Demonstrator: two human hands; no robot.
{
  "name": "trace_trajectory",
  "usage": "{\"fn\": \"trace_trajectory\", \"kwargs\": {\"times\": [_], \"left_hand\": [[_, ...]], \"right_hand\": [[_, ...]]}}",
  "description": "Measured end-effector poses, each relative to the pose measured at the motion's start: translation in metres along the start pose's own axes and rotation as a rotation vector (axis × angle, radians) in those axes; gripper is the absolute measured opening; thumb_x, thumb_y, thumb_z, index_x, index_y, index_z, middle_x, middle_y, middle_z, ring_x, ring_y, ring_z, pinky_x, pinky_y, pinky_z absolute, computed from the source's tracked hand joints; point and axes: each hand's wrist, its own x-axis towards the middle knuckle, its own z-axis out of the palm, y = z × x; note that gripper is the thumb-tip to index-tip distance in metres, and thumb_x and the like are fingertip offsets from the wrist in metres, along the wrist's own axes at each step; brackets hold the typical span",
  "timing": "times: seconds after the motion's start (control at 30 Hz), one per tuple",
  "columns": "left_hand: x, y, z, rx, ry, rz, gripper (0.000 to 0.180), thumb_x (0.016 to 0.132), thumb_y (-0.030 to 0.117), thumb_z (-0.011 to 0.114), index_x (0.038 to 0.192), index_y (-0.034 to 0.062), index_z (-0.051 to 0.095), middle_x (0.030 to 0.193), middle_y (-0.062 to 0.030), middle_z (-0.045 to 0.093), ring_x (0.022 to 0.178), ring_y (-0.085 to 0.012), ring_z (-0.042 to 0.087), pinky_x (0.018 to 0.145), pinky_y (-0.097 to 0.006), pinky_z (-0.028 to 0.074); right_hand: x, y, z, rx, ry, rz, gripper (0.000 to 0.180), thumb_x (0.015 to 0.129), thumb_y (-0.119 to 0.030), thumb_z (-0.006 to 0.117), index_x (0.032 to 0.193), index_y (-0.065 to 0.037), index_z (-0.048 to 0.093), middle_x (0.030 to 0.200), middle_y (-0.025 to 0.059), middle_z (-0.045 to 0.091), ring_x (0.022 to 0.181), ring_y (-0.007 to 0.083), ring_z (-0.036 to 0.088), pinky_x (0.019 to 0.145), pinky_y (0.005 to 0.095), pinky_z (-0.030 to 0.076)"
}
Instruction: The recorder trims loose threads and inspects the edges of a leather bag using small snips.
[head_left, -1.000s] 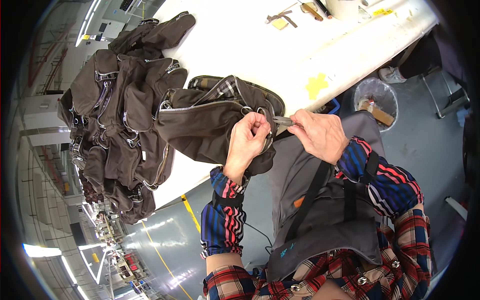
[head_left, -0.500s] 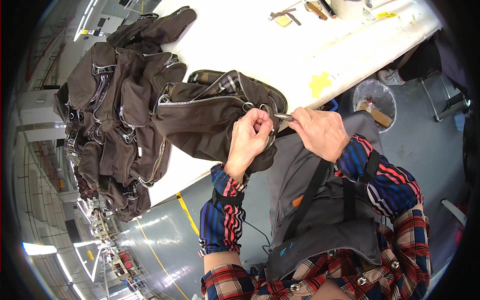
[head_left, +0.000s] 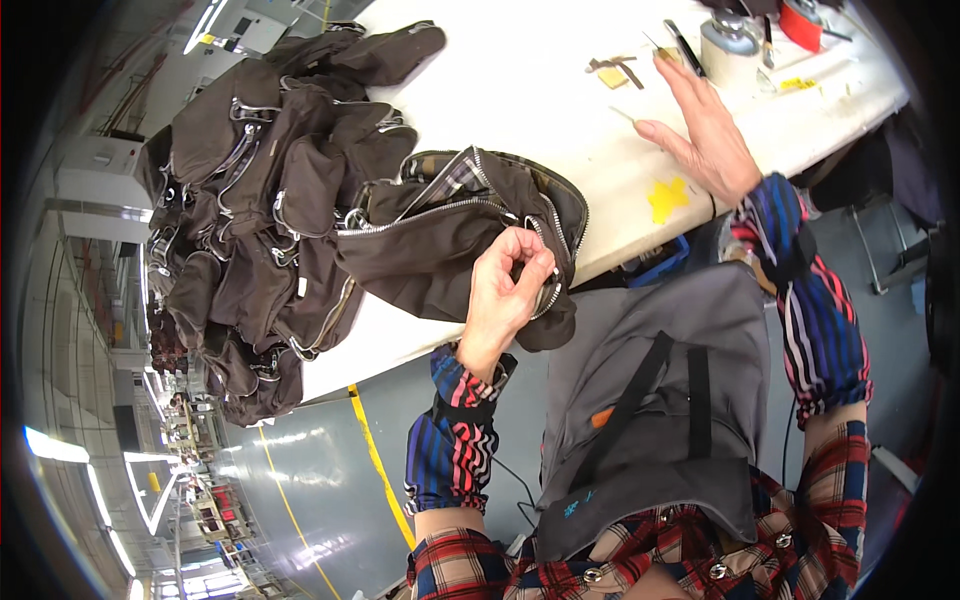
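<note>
My left hand pinches the zipper edge of a dark brown bag that lies open at the near edge of the white table, showing a plaid lining. My right hand is stretched out flat over the table to the right, fingers apart, holding nothing. It hovers near small brown strips and a thin tool. A yellow mark on the table lies just below that hand.
A big heap of the same dark brown bags with metal zippers covers the left part of the table. A white round container and a red object stand at the far right. A grey apron hangs below.
My right hand has let go of the bag's zipper and reached out to the right over the table. My left hand keeps its hold on the bag.
</note>
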Motion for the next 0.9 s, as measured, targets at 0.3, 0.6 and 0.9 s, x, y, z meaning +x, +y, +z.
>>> {"fn": "trace_trajectory", "kwargs": {"times": [0.3, 0.6, 0.9], "left_hand": [[-0.029, 0.044, -0.021, -0.076, 0.218, 0.152, 0.005, 0.083, 0.002, 0.055, 0.085, 0.0017, 0.05, 0.074, 0.0021, 0.052, 0.067, -0.003, 0.045, 0.062, -0.017, 0.038], [-0.048, 0.047, -0.01, 0.061, 0.309, 0.308, 0.005, 0.083, 0.003, 0.055, 0.084, 0.0018, 0.05, 0.072, 0.0014, 0.052, 0.065, -0.0035, 0.047, 0.061, -0.017, 0.038], [-0.076, 0.009, 0.029, 0.653, -0.109, 0.592, 0.01, 0.076, 0.01, 0.06, 0.083, 0.0035, 0.058, 0.088, -0.0098, 0.058, 0.081, -0.027, 0.056, 0.078, -0.036, 0.042]], "right_hand": [[-0.012, -0.138, -0.024, 1.153, -0.563, 0.59, 0.005, 0.084, -0.006, 0.055, 0.084, -0.002, 0.057, 0.071, -0.0023, 0.053, 0.058, 0.0017, 0.044, 0.052, 0.0181, 0.037], [0.009, -0.173, -0.045, 0.955, -0.654, 0.557, 0.013, 0.081, -0.011, 0.061, 0.084, 0.0, 0.054, 0.059, 0.0019, 0.052, 0.055, 0.0037, 0.047, 0.05, 0.0204, 0.039], [-0.04, -0.115, -0.013, 0.943, -0.873, 0.741, 0.014, 0.09, -0.018, 0.049, 0.089, -0.005, 0.054, 0.063, -0.0021, 0.05, 0.048, 0.0026, 0.043, 0.044, 0.0175, 0.035]]}}
